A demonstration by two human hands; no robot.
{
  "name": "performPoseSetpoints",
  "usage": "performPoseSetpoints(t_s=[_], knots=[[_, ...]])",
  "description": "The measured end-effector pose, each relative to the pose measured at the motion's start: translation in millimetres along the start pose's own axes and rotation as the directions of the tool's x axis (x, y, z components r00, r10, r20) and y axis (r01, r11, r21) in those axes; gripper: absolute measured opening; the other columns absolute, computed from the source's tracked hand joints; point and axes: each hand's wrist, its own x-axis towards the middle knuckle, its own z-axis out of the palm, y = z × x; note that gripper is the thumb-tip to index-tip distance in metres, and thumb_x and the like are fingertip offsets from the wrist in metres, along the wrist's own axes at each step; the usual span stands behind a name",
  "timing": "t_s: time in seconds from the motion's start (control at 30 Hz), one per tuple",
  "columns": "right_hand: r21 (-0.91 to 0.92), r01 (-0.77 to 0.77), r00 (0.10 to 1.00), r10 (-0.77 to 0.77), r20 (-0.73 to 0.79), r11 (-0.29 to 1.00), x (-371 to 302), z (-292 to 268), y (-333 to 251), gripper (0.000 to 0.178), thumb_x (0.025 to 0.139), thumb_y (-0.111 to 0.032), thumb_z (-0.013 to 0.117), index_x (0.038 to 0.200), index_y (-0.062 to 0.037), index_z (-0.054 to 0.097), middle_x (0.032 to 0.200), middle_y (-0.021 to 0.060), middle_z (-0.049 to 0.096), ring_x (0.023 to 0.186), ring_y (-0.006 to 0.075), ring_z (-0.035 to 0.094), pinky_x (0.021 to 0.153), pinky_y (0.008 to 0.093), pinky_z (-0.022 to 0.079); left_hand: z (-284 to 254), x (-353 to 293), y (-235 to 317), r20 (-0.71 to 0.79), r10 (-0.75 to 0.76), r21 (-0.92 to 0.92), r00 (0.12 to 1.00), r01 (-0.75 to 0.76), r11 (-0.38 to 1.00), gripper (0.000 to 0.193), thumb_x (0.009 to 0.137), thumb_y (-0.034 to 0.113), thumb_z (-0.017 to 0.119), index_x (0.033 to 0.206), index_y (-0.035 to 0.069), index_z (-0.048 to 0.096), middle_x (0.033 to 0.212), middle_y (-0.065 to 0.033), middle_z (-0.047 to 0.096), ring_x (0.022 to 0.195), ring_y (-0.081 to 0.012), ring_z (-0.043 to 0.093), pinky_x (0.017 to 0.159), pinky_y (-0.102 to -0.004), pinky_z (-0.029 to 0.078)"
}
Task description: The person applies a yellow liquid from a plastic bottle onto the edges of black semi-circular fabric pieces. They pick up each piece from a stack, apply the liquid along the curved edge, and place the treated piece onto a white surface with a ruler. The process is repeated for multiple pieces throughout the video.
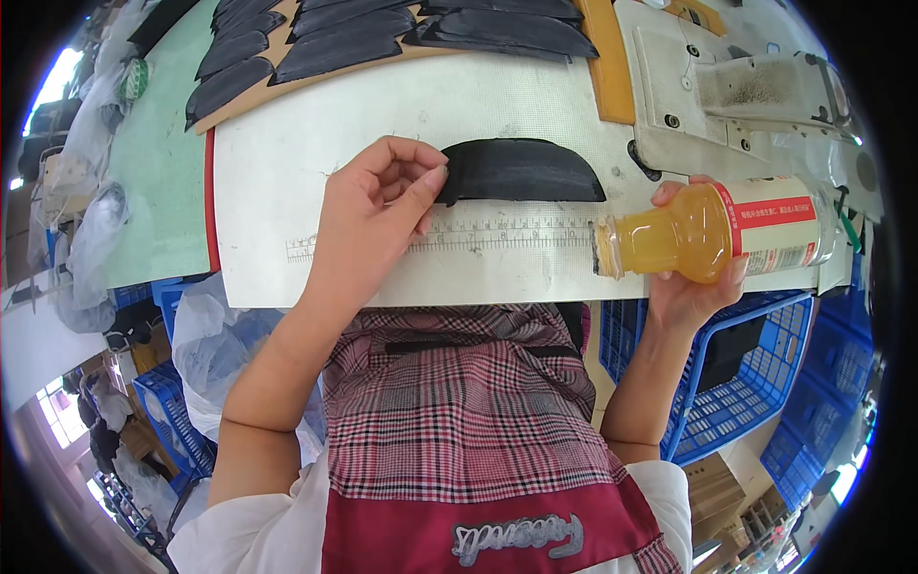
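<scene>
We pinch the left end of a black piece [526, 172] between the thumb and forefinger of our left hand [387, 191], the other fingers curled in. The piece reaches out to the right of that hand, half-moon in shape, with an arched far edge, a nearly straight near edge and a faintly streaked face. Our left forearm slants up and inward to the grip.

Our right hand [690, 292] grasps a bottle [703, 230] tipped on its side, palm underneath, fingertips showing over the far side. It is see-through, with amber liquid and a red-and-cream label; its neck points toward the left hand, the crusted mouth near the piece's right corner.

Around the left hand spreads a white, fine-grained table [277, 172], with ruler marks [497, 234] just to its right. Beyond it, dark curved pieces [339, 43] overlap in rows on brown board. Below the right hand sits a blue plastic basket [797, 330] with grid walls.
</scene>
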Motion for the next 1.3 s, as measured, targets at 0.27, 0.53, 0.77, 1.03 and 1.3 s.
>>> performPoseSetpoints(t_s=[0.27,0.53,0.77,1.03,1.3], knots=[[-0.017,0.005,1.000,-0.006,-0.014,1.000,0.4,4.7,-0.7,0.083,0.070,-0.056,0.061,0.120,0.0067,0.037,0.099,0.0245,0.050,0.062,0.0118,0.050,0.046,0.0159,0.041,2.6,-2.7,-3.1,-0.054,0.276,0.468,0.960,-0.220,0.856,0.012,0.081,-0.002,0.051,0.091,0.004,0.054,0.078,0.0011,0.052,0.067,-0.0057,0.045,0.058,-0.0186,0.038],[-0.001,-0.040,0.999,0.040,0.019,0.999,0.4,-1.8,-0.4,0.084,0.069,-0.057,0.062,0.119,0.0059,0.037,0.098,0.0235,0.051,0.057,0.0099,0.050,0.046,0.0151,0.041,0.0,-2.8,-4.2,0.032,0.496,0.741,0.868,-0.354,0.571,0.013,0.078,-0.004,0.050,0.089,0.001,0.056,0.080,-0.0045,0.053,0.069,-0.0132,0.047,0.060,-0.0216,0.038],[-0.025,-0.048,0.999,0.048,-0.007,0.999,-0.5,-1.1,-1.1,0.083,0.068,-0.058,0.062,0.118,0.0043,0.039,0.099,0.0188,0.051,0.071,0.0148,0.053,0.048,0.0179,0.043,-1.1,-4.3,-8.4,0.056,0.541,0.735,0.839,-0.401,0.546,0.011,0.081,0.002,0.051,0.089,0.000,0.057,0.088,-0.0077,0.054,0.080,-0.0185,0.049,0.072,-0.0257,0.038],[-0.020,-0.084,0.996,0.084,-0.009,0.996,0.2,-1.8,-5.2,0.082,0.063,-0.060,0.065,0.117,-0.0009,0.043,0.103,0.0075,0.050,0.092,0.0244,0.055,0.057,0.0243,0.048,-0.2,-6.5,-3.8,-0.045,0.379,0.606,0.924,-0.276,0.746,0.012,0.079,0.013,0.060,0.083,0.001,0.057,0.083,-0.0031,0.054,0.076,-0.0130,0.045,0.067,-0.0236,0.034],[-0.009,-0.018,1.000,0.018,0.014,1.000,0.5,0.1,-3.8,0.079,0.068,-0.057,0.062,0.117,0.0013,0.041,0.103,0.0105,0.050,0.092,0.0232,0.054,0.062,0.0272,0.048,8.8,-9.3,0.6,0.034,0.608,0.661,0.793,-0.474,0.582,0.011,0.069,0.002,0.067,0.071,0.002,0.056,0.083,-0.0048,0.059,0.077,-0.0175,0.051,0.069,-0.0269,0.041]])
